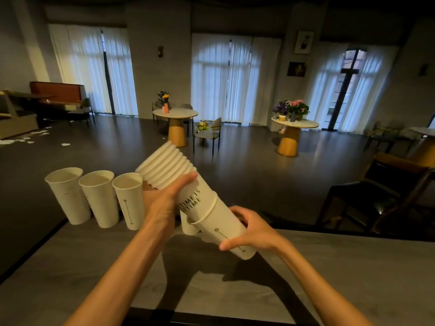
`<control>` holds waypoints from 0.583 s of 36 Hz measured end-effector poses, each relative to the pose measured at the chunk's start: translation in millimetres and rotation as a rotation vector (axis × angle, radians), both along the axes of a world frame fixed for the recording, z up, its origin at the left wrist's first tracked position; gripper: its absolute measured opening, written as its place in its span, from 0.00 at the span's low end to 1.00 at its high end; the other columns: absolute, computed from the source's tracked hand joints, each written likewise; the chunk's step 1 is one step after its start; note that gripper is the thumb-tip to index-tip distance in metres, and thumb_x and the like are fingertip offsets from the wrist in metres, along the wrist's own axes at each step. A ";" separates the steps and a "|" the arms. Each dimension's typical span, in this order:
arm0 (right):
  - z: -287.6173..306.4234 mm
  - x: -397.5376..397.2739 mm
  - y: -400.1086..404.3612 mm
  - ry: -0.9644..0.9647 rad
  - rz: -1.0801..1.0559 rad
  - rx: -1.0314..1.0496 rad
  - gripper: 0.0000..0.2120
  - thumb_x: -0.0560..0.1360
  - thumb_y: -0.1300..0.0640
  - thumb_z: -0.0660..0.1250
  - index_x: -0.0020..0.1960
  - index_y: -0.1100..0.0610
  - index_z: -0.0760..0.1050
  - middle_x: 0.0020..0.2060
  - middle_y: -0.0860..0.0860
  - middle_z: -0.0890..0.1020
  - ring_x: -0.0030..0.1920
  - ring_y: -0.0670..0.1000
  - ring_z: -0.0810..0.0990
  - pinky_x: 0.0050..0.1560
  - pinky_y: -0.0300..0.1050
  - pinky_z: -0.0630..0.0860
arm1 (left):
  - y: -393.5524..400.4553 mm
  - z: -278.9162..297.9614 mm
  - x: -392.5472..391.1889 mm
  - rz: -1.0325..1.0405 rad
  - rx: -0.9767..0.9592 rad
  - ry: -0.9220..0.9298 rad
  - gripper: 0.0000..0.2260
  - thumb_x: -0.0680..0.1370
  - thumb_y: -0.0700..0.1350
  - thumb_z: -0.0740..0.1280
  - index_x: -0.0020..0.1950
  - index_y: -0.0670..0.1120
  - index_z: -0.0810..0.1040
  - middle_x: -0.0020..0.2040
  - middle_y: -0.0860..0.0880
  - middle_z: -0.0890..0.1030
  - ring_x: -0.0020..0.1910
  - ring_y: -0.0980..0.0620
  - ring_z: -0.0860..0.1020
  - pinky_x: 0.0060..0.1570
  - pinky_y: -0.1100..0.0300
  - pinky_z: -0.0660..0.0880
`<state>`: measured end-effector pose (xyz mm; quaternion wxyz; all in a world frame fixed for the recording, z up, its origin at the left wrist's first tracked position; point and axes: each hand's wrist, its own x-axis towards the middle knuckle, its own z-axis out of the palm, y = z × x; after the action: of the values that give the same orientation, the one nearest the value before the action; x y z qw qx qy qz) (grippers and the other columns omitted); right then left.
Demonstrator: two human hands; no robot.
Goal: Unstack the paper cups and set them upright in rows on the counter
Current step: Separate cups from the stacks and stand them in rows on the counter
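Cups, nested and tilted above the counter: your left hand grips the stack, your right hand wraps the bottom cup. Yank unevenly and two may come away together, or knock the standing row.

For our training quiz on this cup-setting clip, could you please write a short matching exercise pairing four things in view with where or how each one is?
Things
1. left hand
2. right hand
3. three single paper cups
4. pink vase

States
A. stands on a far round table
B. grips the outermost cup, partly slid off the stack's base end
C. upright in a row at the counter's far edge
D. holds the cup stack near its rims

Pairs: 1-D, 2-B, 3-C, 4-A
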<state>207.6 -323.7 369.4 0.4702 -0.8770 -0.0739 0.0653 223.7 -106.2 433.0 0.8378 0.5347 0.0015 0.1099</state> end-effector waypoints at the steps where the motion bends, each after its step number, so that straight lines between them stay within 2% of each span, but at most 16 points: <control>1: -5.2 1.7 -3.6 -0.026 -0.045 -0.017 0.36 0.61 0.49 0.84 0.64 0.42 0.70 0.59 0.39 0.77 0.60 0.42 0.76 0.54 0.40 0.77 | 4.9 5.3 1.9 0.023 -0.048 -0.009 0.27 0.63 0.42 0.81 0.60 0.47 0.78 0.51 0.50 0.84 0.50 0.53 0.83 0.58 0.48 0.80; 3: -18.3 8.0 -9.6 -0.059 -0.121 -0.040 0.38 0.59 0.49 0.84 0.63 0.42 0.69 0.59 0.38 0.75 0.61 0.43 0.75 0.53 0.38 0.75 | 18.5 18.4 5.8 0.072 -0.143 -0.032 0.29 0.63 0.42 0.82 0.61 0.47 0.77 0.53 0.49 0.84 0.51 0.52 0.84 0.56 0.48 0.81; 5: -31.3 16.5 -12.2 -0.067 -0.201 -0.022 0.39 0.59 0.51 0.85 0.64 0.44 0.68 0.60 0.40 0.75 0.64 0.46 0.74 0.59 0.46 0.76 | 31.6 27.8 8.4 0.117 -0.222 -0.067 0.29 0.65 0.41 0.81 0.62 0.48 0.74 0.54 0.48 0.83 0.53 0.51 0.84 0.51 0.51 0.83; 8: -44.4 29.9 -7.7 -0.049 -0.313 0.043 0.43 0.59 0.52 0.85 0.68 0.48 0.68 0.64 0.46 0.77 0.65 0.50 0.75 0.65 0.55 0.76 | 47.3 38.9 10.3 0.125 -0.249 -0.134 0.28 0.67 0.40 0.80 0.63 0.50 0.73 0.54 0.49 0.83 0.54 0.51 0.84 0.52 0.51 0.83; 13: -52.8 56.1 4.0 -0.066 -0.373 0.111 0.42 0.59 0.53 0.85 0.68 0.50 0.70 0.64 0.49 0.79 0.65 0.52 0.78 0.64 0.58 0.77 | 59.4 42.0 10.2 0.072 -0.277 -0.136 0.27 0.68 0.42 0.79 0.65 0.47 0.75 0.51 0.49 0.83 0.53 0.50 0.83 0.53 0.51 0.82; 18: -54.6 75.9 10.7 -0.084 -0.375 0.125 0.41 0.60 0.54 0.84 0.68 0.51 0.70 0.65 0.50 0.78 0.66 0.54 0.76 0.65 0.61 0.75 | 59.6 35.8 11.9 0.019 -0.258 -0.120 0.35 0.64 0.49 0.81 0.69 0.46 0.75 0.57 0.46 0.83 0.56 0.48 0.83 0.58 0.49 0.81; 21: -54.8 84.2 11.8 -0.108 -0.367 0.096 0.41 0.60 0.52 0.84 0.68 0.51 0.70 0.65 0.51 0.78 0.66 0.54 0.76 0.65 0.59 0.75 | 53.5 34.9 10.8 -0.021 -0.242 -0.119 0.39 0.61 0.51 0.82 0.69 0.43 0.76 0.54 0.46 0.83 0.54 0.48 0.83 0.57 0.50 0.81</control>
<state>291.8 -311.9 314.6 0.5110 -0.8545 0.0592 -0.0722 234.6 -52.8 468.0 0.8959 0.4224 -0.0403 0.1318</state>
